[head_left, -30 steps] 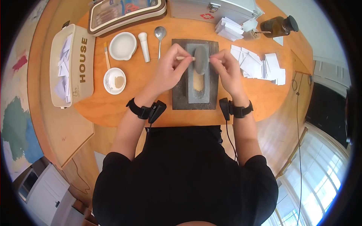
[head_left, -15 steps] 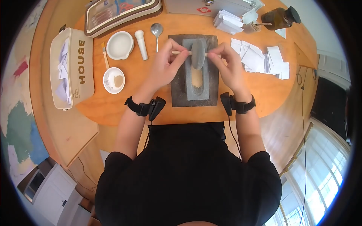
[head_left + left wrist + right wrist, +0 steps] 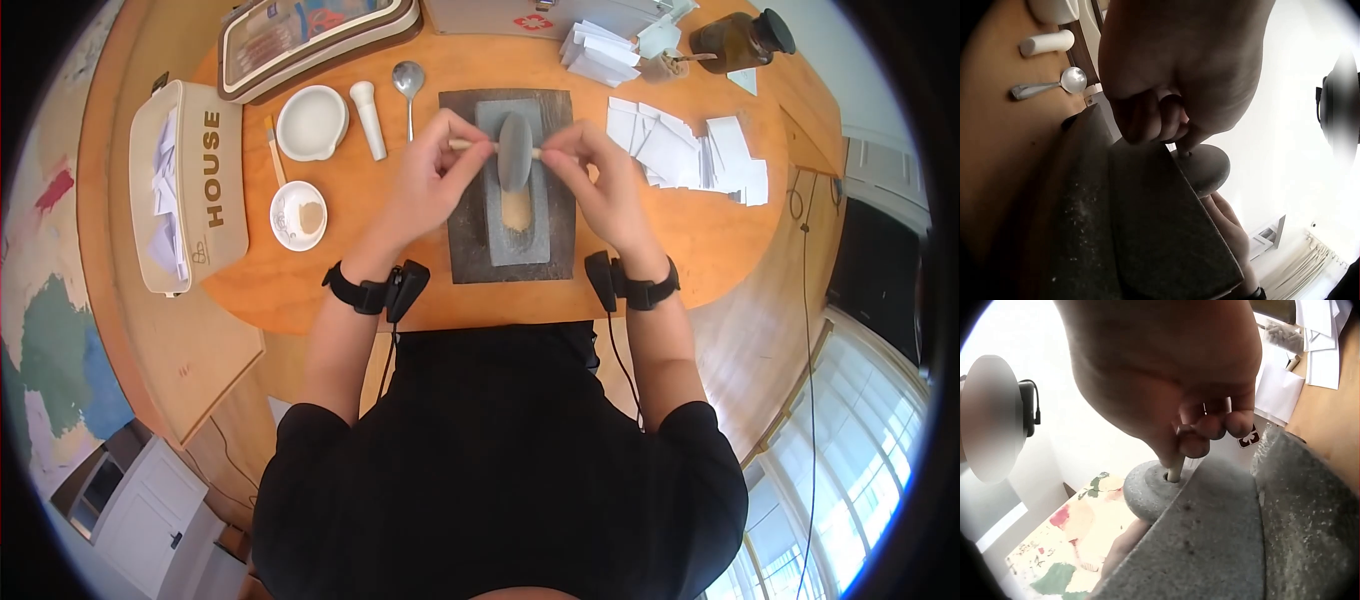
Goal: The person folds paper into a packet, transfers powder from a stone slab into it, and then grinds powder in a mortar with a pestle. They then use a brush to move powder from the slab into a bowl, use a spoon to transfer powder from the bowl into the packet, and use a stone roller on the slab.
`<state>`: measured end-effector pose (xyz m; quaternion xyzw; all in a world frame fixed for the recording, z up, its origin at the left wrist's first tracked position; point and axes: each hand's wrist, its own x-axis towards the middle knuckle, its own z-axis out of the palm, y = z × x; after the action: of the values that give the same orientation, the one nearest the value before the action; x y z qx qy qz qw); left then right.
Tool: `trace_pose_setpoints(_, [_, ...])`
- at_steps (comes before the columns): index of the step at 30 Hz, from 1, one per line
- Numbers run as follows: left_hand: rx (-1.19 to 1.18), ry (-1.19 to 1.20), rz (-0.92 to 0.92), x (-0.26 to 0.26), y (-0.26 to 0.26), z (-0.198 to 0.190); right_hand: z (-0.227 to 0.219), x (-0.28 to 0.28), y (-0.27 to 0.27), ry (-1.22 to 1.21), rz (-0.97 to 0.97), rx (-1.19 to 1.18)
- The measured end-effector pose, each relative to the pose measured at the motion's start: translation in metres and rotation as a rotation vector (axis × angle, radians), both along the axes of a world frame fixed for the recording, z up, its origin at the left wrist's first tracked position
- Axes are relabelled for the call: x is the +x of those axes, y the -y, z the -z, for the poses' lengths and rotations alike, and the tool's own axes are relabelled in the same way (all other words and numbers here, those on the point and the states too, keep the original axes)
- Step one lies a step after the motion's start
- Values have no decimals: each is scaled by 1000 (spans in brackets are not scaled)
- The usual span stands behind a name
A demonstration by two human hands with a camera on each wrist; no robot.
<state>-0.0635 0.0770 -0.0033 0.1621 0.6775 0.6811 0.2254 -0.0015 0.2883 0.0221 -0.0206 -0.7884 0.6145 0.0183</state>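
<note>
A grey stone wheel (image 3: pixel 515 152) stands upright in the far part of a stone trough (image 3: pixel 541 235), which sits on a dark board (image 3: pixel 468 262). Tan powder (image 3: pixel 516 211) lies in the groove nearer the body. A pale wooden rod passes through the wheel's centre. My left hand (image 3: pixel 425 180) pinches its left end, and my right hand (image 3: pixel 600 185) pinches the right end (image 3: pixel 537 154). In the left wrist view the wheel (image 3: pixel 1207 170) shows beyond the trough; the right wrist view shows the rod (image 3: pixel 1175 470) entering the wheel's hole.
Left of the board are a spoon (image 3: pixel 408 80), a white pestle (image 3: pixel 368 120), a white mortar (image 3: pixel 312 122), a small powder dish (image 3: pixel 283 222), a brush (image 3: pixel 273 150) and a HOUSE bin (image 3: pixel 228 190). White papers (image 3: pixel 665 150) and a brown jar (image 3: pixel 735 45) are at right.
Both hands still hold the rod. The wheel stands a little farther toward the trough's far end than a second ago. The whole head view has shifted slightly.
</note>
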Motion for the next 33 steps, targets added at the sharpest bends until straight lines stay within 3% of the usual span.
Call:
trace_pose_setpoints(10, [-114,53,206,47,25,-24,-35,52,-7,272,-158,54])
trace_pose_setpoints(19, [-87,23,41,22,5,-5,-14,12,-1,64,15,56])
trace_pose_setpoints(25, [-156,89,247,39,25,-25,-30,42,-4,186,-127,96])
trace_pose_setpoints(26, [-33,148,203,48,27,-18,-32,45,-4,219,-154,89])
trace_pose_setpoints(33, [42,-2,-33,19,3,13,-9,5,-12,94,-74,102])
